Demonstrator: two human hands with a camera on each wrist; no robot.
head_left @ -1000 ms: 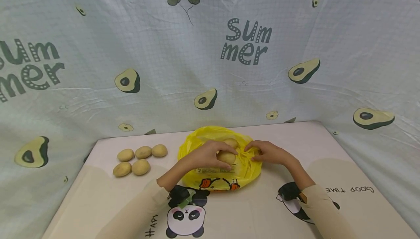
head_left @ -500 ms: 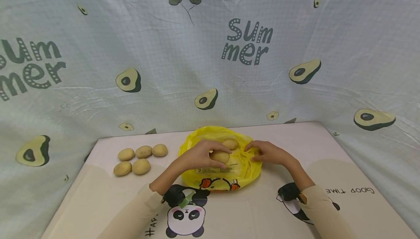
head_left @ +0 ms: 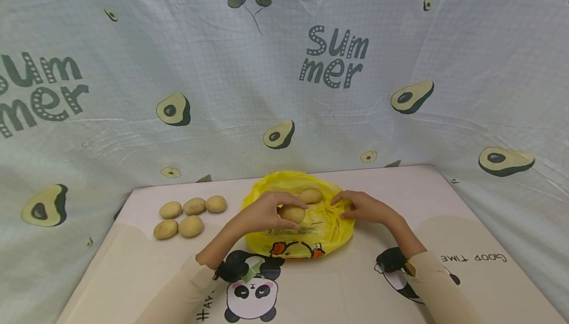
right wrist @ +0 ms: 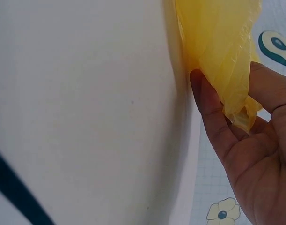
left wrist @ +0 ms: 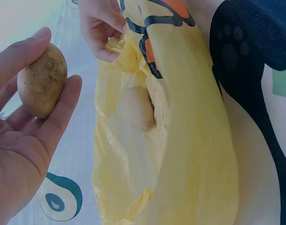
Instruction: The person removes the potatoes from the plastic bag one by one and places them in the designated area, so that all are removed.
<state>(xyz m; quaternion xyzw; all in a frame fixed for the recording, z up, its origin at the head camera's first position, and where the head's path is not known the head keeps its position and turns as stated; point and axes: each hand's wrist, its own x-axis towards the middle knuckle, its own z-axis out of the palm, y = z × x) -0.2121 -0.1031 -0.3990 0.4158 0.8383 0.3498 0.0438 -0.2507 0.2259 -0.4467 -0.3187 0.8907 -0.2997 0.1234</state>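
Note:
My left hand grips a potato between thumb and fingers; brown specks mark its skin in the left wrist view. In the head view that hand is over the yellow plastic bag, which lies on its side with its mouth spread. Inside the bag another potato shows behind the held one, and the left wrist view looks in on this potato too. At the bag's right side my right hand pinches the gathered plastic. The right wrist view shows the bunched bag edge between thumb and fingers.
Several potatoes lie in two rows on the table at the left. The pale table cover has printed pandas and lettering. Behind the table hangs a patterned curtain with avocados and words.
My left hand has moved left with its potato, from the bag's middle toward its left side. More of the potato inside now shows. The right hand stays at the bag's edge.

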